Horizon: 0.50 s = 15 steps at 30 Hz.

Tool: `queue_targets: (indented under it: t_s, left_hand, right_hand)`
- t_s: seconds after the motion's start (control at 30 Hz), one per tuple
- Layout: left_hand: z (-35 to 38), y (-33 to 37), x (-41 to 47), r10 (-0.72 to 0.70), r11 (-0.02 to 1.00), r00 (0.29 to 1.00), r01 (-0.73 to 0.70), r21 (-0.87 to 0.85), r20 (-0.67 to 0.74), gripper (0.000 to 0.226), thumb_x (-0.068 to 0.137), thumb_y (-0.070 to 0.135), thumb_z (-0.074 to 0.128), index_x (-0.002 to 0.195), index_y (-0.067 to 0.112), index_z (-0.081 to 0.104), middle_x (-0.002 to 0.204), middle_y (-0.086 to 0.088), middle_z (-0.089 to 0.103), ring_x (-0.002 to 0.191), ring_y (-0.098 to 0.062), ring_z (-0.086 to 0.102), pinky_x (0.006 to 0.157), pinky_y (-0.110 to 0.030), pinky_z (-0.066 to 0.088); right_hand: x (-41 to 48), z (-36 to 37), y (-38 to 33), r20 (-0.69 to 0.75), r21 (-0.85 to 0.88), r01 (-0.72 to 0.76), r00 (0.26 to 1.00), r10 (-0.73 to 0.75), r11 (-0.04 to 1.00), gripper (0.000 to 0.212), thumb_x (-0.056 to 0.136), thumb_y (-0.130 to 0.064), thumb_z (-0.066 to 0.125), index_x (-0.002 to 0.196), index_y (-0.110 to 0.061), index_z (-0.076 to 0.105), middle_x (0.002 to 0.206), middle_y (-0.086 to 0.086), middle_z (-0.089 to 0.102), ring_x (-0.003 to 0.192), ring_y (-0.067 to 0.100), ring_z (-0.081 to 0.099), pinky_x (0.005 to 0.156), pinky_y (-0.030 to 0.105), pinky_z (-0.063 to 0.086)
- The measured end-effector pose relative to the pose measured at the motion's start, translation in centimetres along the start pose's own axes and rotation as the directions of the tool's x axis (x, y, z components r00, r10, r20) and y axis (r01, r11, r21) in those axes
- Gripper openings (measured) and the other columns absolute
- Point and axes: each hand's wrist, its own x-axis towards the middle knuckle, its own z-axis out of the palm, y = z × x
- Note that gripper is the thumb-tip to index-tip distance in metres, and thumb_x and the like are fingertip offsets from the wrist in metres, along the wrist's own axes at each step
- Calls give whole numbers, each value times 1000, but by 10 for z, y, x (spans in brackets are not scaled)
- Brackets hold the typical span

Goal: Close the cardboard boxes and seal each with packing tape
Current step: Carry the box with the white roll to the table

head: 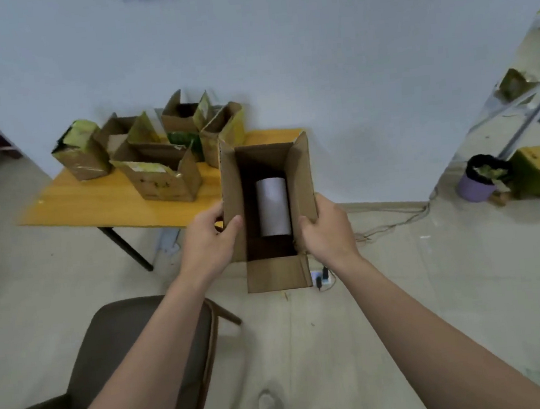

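Open cardboard box (275, 274) with white roll (273, 205) between both hands (207, 240).

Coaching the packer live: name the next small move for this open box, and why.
Likely set the box down on the table: left hand and right hand both grip its side walls, so neither is free to fold the open flaps.

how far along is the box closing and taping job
Barely started, it seems. Done: nothing looks sealed; the printed yellow-green cardboard boxes on the yellow wooden table mostly stand with flaps up. In hand: the left hand and right hand grip the sides of a plain brown cardboard box, flaps open, a white cylinder lying inside. Left: folding flaps and taping every box; no packing tape is plainly visible.
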Motion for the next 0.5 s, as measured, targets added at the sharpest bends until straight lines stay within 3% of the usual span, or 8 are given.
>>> queue_targets:
  t_s: [0.13,0.27,0.5]
  left_hand:
    - [-13,-15,27,-41,999,997,42,12,-59,35,105,25,61,139,29,62,104,35,61,102,8,60,87,-25,54]
    - [-22,-34,72,-63,997,996,61,-41,-69,34,105,25,61,138,28,65,109,27,67,105,0,64,90,-36,60]
    - [-25,-60,167,-49,993,997,42,-115,-64,32,105,27,62,136,30,67,114,24,69,108,5,62,94,-40,60]
  right_hand:
    - [38,27,-14,51,4,36,998,-36,999,9,93,-13,58,88,-9,52,83,9,60,77,28,58,68,42,48]
    - [80,48,-30,64,-47,75,995,-72,996,12,97,-12,59,89,-8,52,85,7,57,75,21,54,58,32,39]
    - [165,68,-55,20,-121,86,996,-84,989,26,98,-14,60,79,-12,43,74,4,46,64,18,41,56,33,34]
